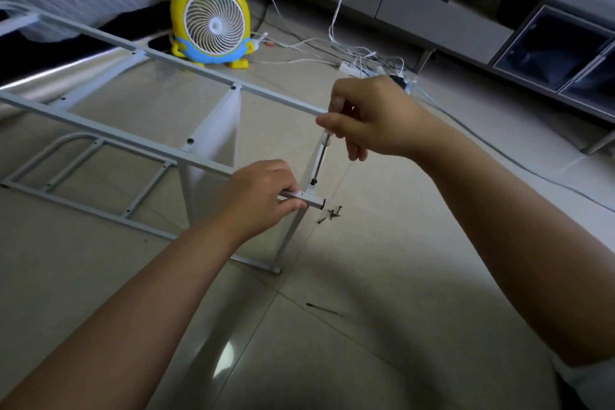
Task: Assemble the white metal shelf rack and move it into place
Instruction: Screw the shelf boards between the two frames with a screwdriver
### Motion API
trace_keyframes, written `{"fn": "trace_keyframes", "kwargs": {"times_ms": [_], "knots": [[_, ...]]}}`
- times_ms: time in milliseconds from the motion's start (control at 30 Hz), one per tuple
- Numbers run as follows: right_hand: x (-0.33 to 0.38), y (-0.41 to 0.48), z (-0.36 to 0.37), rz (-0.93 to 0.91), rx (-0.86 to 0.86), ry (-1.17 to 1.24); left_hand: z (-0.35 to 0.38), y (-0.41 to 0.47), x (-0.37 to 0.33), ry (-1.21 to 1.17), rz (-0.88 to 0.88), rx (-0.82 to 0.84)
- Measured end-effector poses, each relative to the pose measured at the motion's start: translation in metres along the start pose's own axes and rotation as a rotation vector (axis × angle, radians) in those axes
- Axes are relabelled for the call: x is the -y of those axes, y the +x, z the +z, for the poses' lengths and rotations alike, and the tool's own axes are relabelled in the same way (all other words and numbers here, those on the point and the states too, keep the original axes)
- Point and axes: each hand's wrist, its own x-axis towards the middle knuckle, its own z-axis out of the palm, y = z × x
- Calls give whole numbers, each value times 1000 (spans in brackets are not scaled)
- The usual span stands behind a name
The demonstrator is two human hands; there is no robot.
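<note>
I am watching the right hand (366,120) pinching the clear handle of a screwdriver (322,156) between thumb and curled fingers. The shaft is running down to a black screw (313,181) that is sitting at the joint. The left hand (263,193) is gripping the end of a white rail (311,201), fingers curled round it, just beside that screw. The rack (100,129) is lying on its side on the tiled floor (399,243), partly built, with the joint in hand at its near corner.

Risks, as I am judging them:

- **Slipping tip:** the screwdriver is leaning, not standing straight on the screw. I think the tip may be jumping out and striking the left fingers, which are lying very close.
- **Crooked thread:** if the rail is shifting under the left hand, the screw may be going in at a slant and binding.
- **Lost screws:** the loose screws (331,213) are lying on the floor just under the rail end, where a knee or the frame could be scattering them.
- **Tipping frame:** the rack is resting on thin edges, so hard pressing may be rocking it.
- **Moving it later:** the cables (332,53) and power strip (357,67) are trailing across the floor beyond the hands, near a yellow fan (211,17), and a rack leg could be catching them.

I am finding no brand, label or writing that can be read; the fan is showing only a cartoon face.
</note>
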Motion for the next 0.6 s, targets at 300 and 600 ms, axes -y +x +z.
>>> {"fn": "trace_keyframes", "kwargs": {"times_ms": [300, 600], "knots": [[-5, -3, 16, 224, -245, -188, 0, 0, -2, -21, 15, -20], [-13, -4, 12, -98, -160, -52, 1, -1, -2, -3, 38, -44]]}}
